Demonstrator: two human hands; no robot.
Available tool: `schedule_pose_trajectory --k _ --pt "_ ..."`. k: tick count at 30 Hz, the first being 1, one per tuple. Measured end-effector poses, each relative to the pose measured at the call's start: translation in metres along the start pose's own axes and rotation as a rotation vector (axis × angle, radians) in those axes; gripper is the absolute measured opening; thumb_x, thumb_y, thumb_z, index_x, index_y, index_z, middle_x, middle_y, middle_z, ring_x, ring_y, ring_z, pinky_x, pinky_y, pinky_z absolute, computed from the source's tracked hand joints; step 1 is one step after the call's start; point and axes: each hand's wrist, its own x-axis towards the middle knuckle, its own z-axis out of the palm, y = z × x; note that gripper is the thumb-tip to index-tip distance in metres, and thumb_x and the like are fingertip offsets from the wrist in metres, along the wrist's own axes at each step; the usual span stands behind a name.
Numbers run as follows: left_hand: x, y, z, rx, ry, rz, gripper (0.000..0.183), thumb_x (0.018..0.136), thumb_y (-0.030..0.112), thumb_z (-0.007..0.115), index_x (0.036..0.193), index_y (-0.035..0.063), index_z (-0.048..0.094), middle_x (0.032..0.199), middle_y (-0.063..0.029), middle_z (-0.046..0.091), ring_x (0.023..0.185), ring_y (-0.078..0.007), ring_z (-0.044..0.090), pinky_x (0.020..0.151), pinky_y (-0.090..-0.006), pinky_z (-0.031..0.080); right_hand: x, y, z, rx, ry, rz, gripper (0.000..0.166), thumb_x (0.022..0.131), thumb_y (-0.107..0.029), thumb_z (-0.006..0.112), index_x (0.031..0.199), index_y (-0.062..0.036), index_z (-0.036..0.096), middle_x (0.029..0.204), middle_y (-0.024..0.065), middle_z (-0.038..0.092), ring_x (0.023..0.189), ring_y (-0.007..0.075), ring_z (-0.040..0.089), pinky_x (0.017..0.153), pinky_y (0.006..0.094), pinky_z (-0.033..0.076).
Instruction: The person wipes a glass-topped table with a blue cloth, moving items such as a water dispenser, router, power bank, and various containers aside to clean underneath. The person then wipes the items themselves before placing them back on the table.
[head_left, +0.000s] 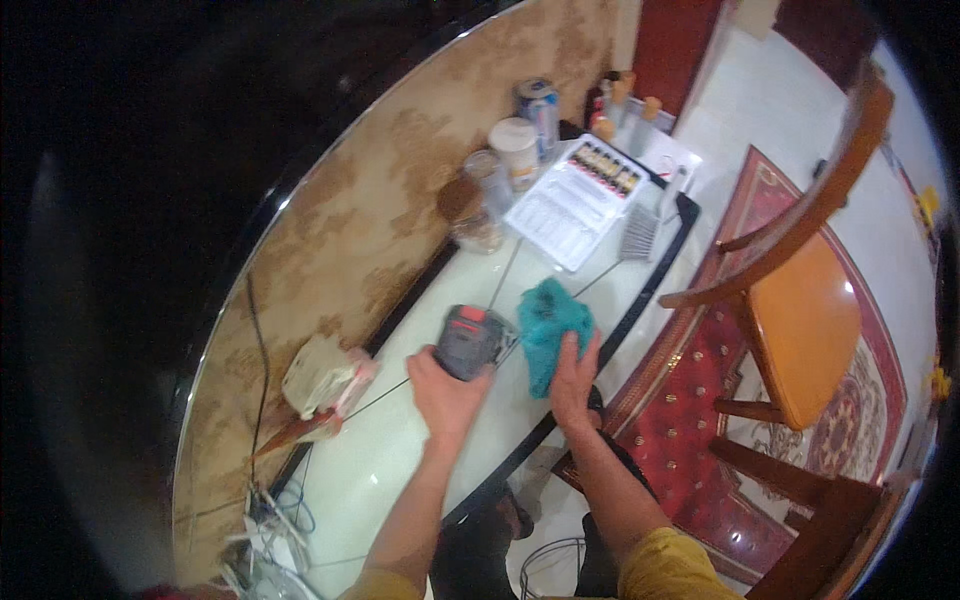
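Note:
My left hand (448, 397) grips a dark grey and red battery pack (469, 345), apparently for a power tool, above the white tabletop (382, 465). The fingers wrap its near end, and part of the underside is hidden. To the right, my right hand (574, 382) holds a crumpled teal cloth (551, 322) with dark stains on it. A small gap separates cloth and pack. Slight blur keeps the pack's finer details from showing.
Beyond my hands lie a flat white package (577, 206) and a broad brush (640, 234). A can (538, 112), a white tub (515, 150) and jars (487, 180) line the wall. Tangled cables (274, 532) sit near left. A wooden chair (802, 322) stands right.

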Motion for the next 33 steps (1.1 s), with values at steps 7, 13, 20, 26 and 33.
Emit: schedule_pose_trajectory --k 7,13,20,26,33 --pt "-0.041 0.019 -0.054 -0.024 0.022 0.213 0.083 0.069 0.026 0.082 0.135 -0.0016 0.039 0.128 -0.0224 0.047 0.116 -0.0351 0.049 0.091 -0.043 0.046 -0.029 0.02 0.011 -0.085 -0.237 -0.152 0.057 0.097 -0.03 0.052 0.143 -0.0015 0.034 0.135 0.017 0.046 0.123 0.0254 0.046 0.102 0.039 0.038" --pt "-0.045 -0.02 -0.065 -0.907 0.002 -0.361 0.046 0.083 0.016 0.073 0.122 -0.0014 0.056 0.114 -0.0106 0.062 0.104 -0.023 0.059 0.092 -0.0366 0.047 -0.045 -0.028 0.008 0.266 -1.003 -0.042 0.055 0.094 -0.033 0.056 0.136 0.0004 0.047 0.131 0.0158 0.054 0.128 0.0249 0.047 0.104 0.0374 0.038" --pt "-0.03 -0.017 -0.069 -0.529 -0.287 0.166 0.048 0.087 0.031 0.067 0.122 -0.0012 0.057 0.12 -0.0191 0.059 0.114 -0.0302 0.055 0.101 -0.0436 0.04 -0.023 -0.015 0.02 -0.285 -0.597 -0.328 0.088 0.079 -0.018 0.076 0.148 -0.002 0.024 0.145 0.0133 0.04 0.133 0.0262 0.04 0.111 0.0387 0.029" --pt "0.023 0.021 -0.004 0.105 -0.117 0.325 0.06 0.085 0.043 0.065 0.129 0.0034 0.052 0.114 -0.0252 0.059 0.104 -0.0417 0.057 0.085 -0.0488 0.045 -0.019 0.005 0.024 -0.26 -0.743 -0.273 0.106 0.07 -0.027 0.084 0.148 -0.002 0.018 0.149 0.0188 0.029 0.138 0.0351 0.029 0.114 0.0416 0.024" --pt "0.041 -0.009 -0.009 -0.206 -0.161 -0.326 0.043 0.093 0.039 0.057 0.09 -0.0036 0.065 0.111 -0.0256 0.061 0.096 -0.043 0.059 0.08 -0.0465 0.047 -0.023 -0.002 0.023 -0.393 -0.644 -0.219 0.108 0.06 -0.028 0.087 0.144 -0.0012 0.024 0.142 0.0211 0.035 0.132 0.0387 0.035 0.112 0.0443 0.029"
